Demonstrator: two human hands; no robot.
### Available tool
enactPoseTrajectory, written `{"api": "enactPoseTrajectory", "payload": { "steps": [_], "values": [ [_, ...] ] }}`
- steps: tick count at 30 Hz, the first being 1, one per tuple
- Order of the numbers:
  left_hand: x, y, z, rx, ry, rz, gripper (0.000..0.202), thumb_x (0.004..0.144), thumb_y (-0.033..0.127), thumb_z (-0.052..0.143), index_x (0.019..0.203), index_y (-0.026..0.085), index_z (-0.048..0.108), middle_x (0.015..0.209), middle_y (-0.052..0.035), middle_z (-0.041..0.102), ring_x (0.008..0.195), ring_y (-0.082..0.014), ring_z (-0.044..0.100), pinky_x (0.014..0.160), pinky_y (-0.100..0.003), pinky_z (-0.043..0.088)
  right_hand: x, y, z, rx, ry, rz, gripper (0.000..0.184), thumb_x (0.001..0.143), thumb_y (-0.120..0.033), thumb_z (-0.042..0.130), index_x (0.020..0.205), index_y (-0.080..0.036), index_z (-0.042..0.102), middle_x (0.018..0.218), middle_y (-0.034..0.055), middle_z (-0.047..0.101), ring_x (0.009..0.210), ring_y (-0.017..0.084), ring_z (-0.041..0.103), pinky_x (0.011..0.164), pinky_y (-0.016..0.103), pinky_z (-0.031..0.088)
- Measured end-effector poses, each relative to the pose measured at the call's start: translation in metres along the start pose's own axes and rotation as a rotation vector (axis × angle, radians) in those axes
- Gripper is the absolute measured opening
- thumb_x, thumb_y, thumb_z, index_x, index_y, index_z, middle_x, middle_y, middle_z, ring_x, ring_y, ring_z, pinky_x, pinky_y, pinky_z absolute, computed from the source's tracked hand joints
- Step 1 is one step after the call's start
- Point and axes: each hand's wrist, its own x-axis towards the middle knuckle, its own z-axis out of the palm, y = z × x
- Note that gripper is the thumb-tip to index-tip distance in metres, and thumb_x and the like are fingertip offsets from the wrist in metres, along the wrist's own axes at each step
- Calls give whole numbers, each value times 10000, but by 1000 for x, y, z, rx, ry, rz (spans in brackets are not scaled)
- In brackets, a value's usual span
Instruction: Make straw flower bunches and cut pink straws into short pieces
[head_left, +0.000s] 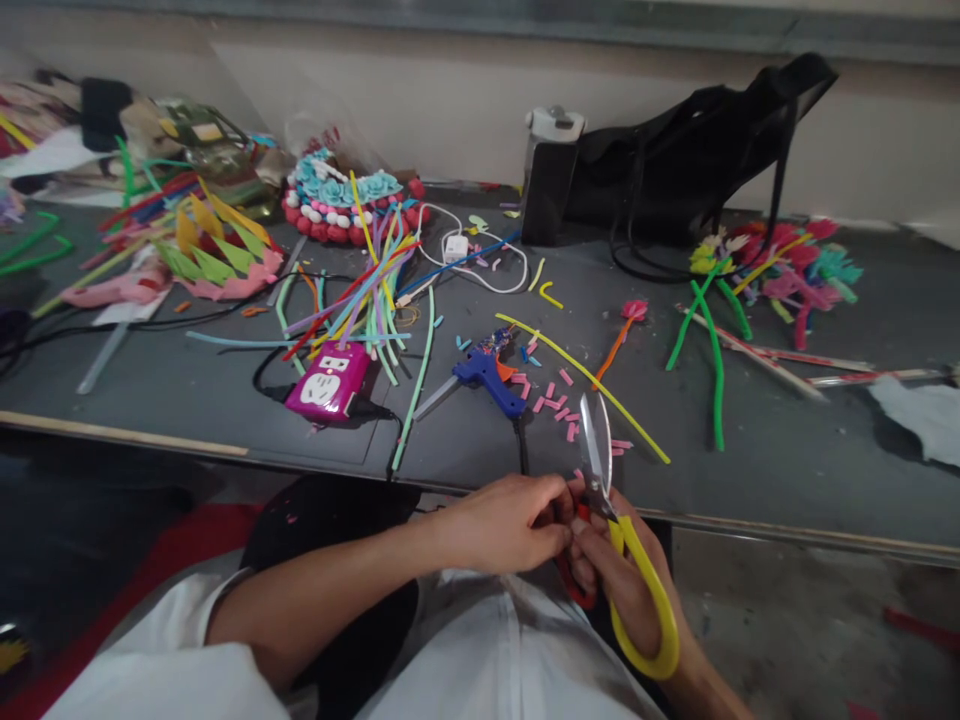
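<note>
My right hand (626,565) is wrapped around a pair of scissors (596,450) with yellow handles, the blades pointing up and slightly apart. My left hand (517,522) meets the right one at the table's front edge, its fingers pinched together. Whatever lies between the fingertips is mostly hidden. A red curved piece (576,585) shows below the hands; I cannot tell what it belongs to. Just beyond the hands, short pink cut pieces (551,400) are scattered on the table. Behind them rests a blue glue gun (491,380) with a glue stick in its back.
A purple power strip (330,380) lies at left beside a bundle of fuzzy pipe cleaners (382,270). A yellow pipe cleaner (592,380) crosses the middle. Toward the back stand a dark bottle (551,180) and a black bag (675,160). Pipe-cleaner flowers (802,265) lie right.
</note>
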Motion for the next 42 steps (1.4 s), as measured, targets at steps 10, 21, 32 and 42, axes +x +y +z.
{"api": "enactPoseTrajectory", "payload": {
  "steps": [10, 21, 32, 42],
  "values": [
    [-1, -1, 2, 13, 18, -13, 134, 821, 289, 515, 901, 187, 550, 812, -10, 657, 680, -124, 565, 610, -217, 394, -1, 2, 0, 26, 13, 21, 379, 854, -412, 634, 1140, -192, 515, 523, -88, 421, 401, 69, 343, 367, 181, 334],
    [3, -5, 0, 11, -19, -18, 127, 794, 253, 487, 789, 175, 587, 723, 7, 626, 640, -108, 533, 594, -204, 370, -2, 4, 0, 26, 32, 12, 413, 859, -379, 634, 1197, -188, 494, 544, -83, 437, 407, 70, 359, 370, 189, 349],
    [0, -3, -8, -106, -174, -198, 200, 783, 315, 471, 669, 182, 567, 559, 29, 569, 488, -93, 471, 477, -205, 320, -3, -3, 3, 27, 76, 48, 517, 802, -400, 689, 1240, -213, 489, 580, -78, 468, 414, 80, 385, 369, 198, 336],
    [3, 0, -12, -298, 58, -125, 215, 839, 359, 460, 750, 174, 524, 564, 43, 530, 518, -83, 456, 504, -197, 324, -11, -4, -4, -32, 17, -18, 350, 855, -533, 586, 978, -206, 561, 595, -35, 467, 478, 107, 405, 438, 224, 364]
  ]
}}
